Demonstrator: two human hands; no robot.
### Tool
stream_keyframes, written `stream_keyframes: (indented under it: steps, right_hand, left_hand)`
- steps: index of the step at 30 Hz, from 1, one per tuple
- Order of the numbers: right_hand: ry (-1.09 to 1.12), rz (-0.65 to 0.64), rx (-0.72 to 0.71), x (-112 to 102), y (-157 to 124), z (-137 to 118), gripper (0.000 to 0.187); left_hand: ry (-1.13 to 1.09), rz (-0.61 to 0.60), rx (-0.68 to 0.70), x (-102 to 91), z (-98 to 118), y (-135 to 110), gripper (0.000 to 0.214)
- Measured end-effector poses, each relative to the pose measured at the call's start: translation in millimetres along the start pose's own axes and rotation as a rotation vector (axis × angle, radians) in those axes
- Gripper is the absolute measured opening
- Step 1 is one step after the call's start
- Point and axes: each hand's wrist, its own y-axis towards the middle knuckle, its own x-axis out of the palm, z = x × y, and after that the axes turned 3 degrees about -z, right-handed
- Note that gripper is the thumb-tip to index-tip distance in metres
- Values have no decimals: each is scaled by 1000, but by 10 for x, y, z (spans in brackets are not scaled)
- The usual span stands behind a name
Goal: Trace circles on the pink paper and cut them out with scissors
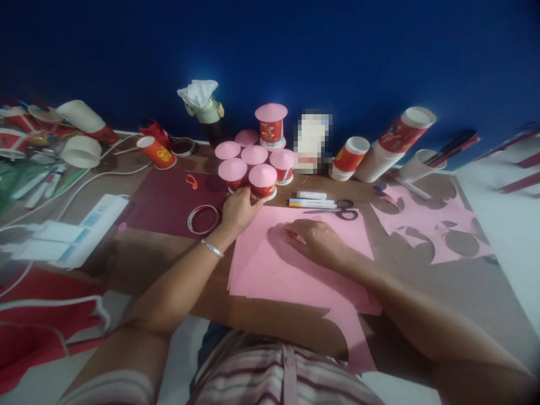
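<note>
My left hand [241, 212] reaches up to a group of red paper cups with pink cone tops. Its fingers are closed at the lower part of the front right paper cup [264, 190], with the thumb along the near side. Just left of that stands another coned cup [232, 171]. A taller red cup [271, 128] with a wide pink cone rises at the back. Over a stack of pink paper [270, 270], my right hand [314, 239] is curled with its fingers bent inward, and I see nothing held in it.
Scissors [346, 214], markers [310, 203] and a glue stick [311, 195] lie behind the paper. Pink offcuts [430, 219] spread at right. Stacked cups [396, 143] lean at the back right. A tape roll [203, 219] and power strip [93, 230] with cables sit left.
</note>
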Motion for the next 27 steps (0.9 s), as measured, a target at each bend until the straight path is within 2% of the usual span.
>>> stream_keyframes:
  steps: [5,7,11,13,15,17,19,21,23,25,27]
  right_hand:
    - [2,-13,17,-15,-6,-10,17]
    - [1,-9,13,-7,-7,1,17]
    - [20,37,-19,25,-14,33,20]
    - [32,97,-48,19,-23,48,22]
    - [24,184,-79,-25,-31,74,21]
    - [-16,289,-93,-110,-26,138,23]
    - [-100,405,-52,-218,-4,264,28]
    - [-181,518,55,-314,33,458,35]
    - [-208,577,174,-369,68,689,35]
    - [-201,589,271,-375,85,901,30]
    - [-196,593,292,-339,81,1049,23]
  left_hand:
    - [-51,1,23,-46,-32,-52,15]
    - [-39,12,28,-78,-71,-94,18]
    - [15,123,36,-155,-150,-200,16]
    - [4,192,120,-200,-137,-265,17]
    - [-57,211,314,-247,-50,-338,30]
    - [-133,150,552,-280,115,-408,43]
    - [-186,62,683,-282,335,-458,45]
    - [-241,11,709,-231,564,-479,37]
    - [-286,-102,730,-122,751,-475,29]
    - [-292,-223,819,36,866,-458,27]
    - [-276,-265,869,211,905,-441,27]
